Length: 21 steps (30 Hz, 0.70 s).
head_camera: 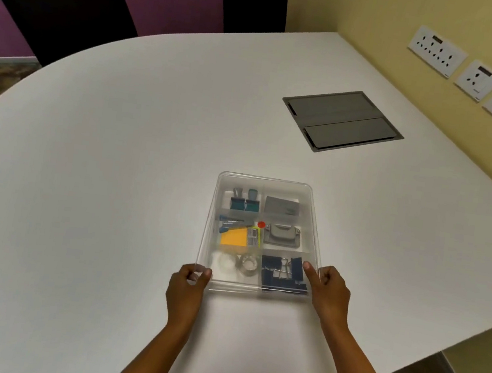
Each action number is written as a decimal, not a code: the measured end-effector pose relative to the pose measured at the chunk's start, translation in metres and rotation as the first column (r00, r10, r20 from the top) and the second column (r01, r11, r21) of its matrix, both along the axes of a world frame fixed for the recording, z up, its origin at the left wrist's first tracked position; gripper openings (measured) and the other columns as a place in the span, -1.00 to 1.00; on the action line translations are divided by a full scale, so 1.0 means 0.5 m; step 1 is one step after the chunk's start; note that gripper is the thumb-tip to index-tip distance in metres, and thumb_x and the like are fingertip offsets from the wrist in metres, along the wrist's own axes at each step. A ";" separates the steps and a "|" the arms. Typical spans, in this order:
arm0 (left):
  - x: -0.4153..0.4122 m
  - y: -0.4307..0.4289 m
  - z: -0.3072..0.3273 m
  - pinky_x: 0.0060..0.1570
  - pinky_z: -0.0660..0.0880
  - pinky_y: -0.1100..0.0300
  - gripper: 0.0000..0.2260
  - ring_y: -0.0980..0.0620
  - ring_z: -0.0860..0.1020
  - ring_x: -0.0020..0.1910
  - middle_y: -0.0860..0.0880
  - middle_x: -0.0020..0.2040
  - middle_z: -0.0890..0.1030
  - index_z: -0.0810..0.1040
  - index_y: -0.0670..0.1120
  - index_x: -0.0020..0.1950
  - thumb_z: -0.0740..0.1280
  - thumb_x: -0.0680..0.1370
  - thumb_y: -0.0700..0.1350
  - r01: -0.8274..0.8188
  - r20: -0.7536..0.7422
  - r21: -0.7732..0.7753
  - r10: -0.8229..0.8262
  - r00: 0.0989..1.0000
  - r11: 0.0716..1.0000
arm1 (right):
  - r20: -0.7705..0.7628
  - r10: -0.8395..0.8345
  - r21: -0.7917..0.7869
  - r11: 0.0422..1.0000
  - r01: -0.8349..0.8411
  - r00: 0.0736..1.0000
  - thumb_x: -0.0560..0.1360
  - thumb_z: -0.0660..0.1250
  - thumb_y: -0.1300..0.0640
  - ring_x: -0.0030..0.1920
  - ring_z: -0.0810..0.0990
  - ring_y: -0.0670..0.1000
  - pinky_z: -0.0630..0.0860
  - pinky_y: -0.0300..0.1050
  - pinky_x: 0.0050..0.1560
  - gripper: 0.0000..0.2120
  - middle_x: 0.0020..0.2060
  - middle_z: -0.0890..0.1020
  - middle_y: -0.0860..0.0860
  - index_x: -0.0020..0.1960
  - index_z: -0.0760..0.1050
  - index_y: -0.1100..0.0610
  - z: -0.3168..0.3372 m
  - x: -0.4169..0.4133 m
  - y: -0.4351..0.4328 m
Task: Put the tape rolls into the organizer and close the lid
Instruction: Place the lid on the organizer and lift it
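Holding the clear lid point(265, 219) over the organizer point(256, 291), left hand point(187, 284) and right hand point(330, 285) pinch its near corners; tape rolls point(236, 264) already sit between both grips. Just pressing shut remains, probably.

From my feed I see two bare forearms rising from the bottom edge of the frame, with no sleeves, watch, bracelet or rings on either. The left hand point(191, 279) and the right hand point(327, 284) are both ungloved, and the short fingers point(310, 271) have plain, unpainted nails. At the bottom centre of the frame a sliver of pink-red clothing shows.
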<state>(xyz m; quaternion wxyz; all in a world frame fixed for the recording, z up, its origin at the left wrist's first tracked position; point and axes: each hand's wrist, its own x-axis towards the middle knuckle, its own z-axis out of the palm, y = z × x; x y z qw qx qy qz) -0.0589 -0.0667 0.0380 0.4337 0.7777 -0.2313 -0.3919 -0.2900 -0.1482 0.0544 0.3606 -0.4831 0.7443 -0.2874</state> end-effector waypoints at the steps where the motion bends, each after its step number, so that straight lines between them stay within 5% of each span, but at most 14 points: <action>1: -0.008 0.002 -0.003 -0.08 0.49 0.06 -0.92 -0.12 0.56 -0.06 -0.12 -0.07 0.56 0.55 -0.06 -0.06 0.38 0.50 -0.08 -0.003 0.034 -0.006 0.003 0.999 1.000 | -0.019 -0.012 -0.007 1.000 0.012 1.000 0.50 0.35 -0.01 -0.34 0.34 0.04 0.27 -0.23 -0.39 -0.64 -0.43 0.36 0.00 -0.31 0.29 0.12 -0.006 -0.001 -0.001; 4: -0.030 0.003 -0.002 -0.17 0.33 0.22 -0.83 -0.03 0.50 -0.08 -0.05 -0.07 0.51 0.50 -0.09 0.02 0.39 0.49 -0.09 -0.007 0.135 -0.031 0.011 0.991 0.999 | -0.046 -0.051 0.018 0.999 0.051 0.998 0.52 0.34 0.04 -0.22 0.44 0.07 0.34 -0.23 -0.33 -0.74 -0.24 0.49 0.11 -0.09 0.43 0.25 -0.015 -0.001 -0.006; 9: -0.030 -0.002 -0.008 -0.11 0.38 0.13 -0.72 -0.04 0.49 -0.11 -0.07 -0.05 0.51 0.42 -0.16 0.10 0.42 0.46 -0.15 -0.024 0.139 0.033 0.019 0.990 0.999 | -0.109 -0.020 0.154 0.987 0.037 0.994 0.52 0.36 0.12 0.07 0.54 0.24 0.49 -0.02 0.04 -0.69 0.07 0.53 0.26 0.13 0.44 0.33 -0.023 -0.006 -0.015; 13: -0.018 0.000 -0.017 -0.03 0.56 -0.13 -0.82 -0.17 0.58 -0.10 -0.12 -0.04 0.55 0.46 -0.15 0.06 0.37 0.50 -0.16 0.016 0.100 0.072 -0.023 0.995 0.997 | -0.133 -0.031 0.172 0.984 0.054 0.991 0.50 0.39 0.14 0.08 0.56 0.26 0.51 0.00 0.06 -0.67 0.02 0.53 0.25 0.13 0.42 0.33 -0.022 -0.011 -0.013; 17: -0.010 0.003 -0.022 -0.27 0.59 0.07 -0.85 -0.09 0.59 -0.23 -0.15 -0.05 0.57 0.50 -0.20 0.07 0.34 0.53 -0.19 -0.024 -0.014 0.083 0.025 1.000 0.996 | -0.076 -0.099 0.234 0.965 0.115 0.992 0.48 0.42 0.14 -0.01 0.62 0.25 0.54 0.06 0.07 -0.67 0.03 0.59 0.22 0.13 0.43 0.27 -0.028 -0.029 -0.010; 21: -0.003 -0.001 -0.023 -0.31 0.56 0.17 -0.87 -0.08 0.59 -0.25 -0.17 -0.06 0.59 0.54 -0.21 0.04 0.35 0.52 -0.21 -0.070 -0.117 0.105 0.083 0.990 0.992 | 0.150 -0.229 0.396 0.905 0.153 0.962 0.46 0.44 0.22 -0.30 0.59 0.12 0.56 0.09 0.12 -0.71 -0.25 0.60 0.19 0.07 0.53 0.39 -0.034 -0.058 -0.010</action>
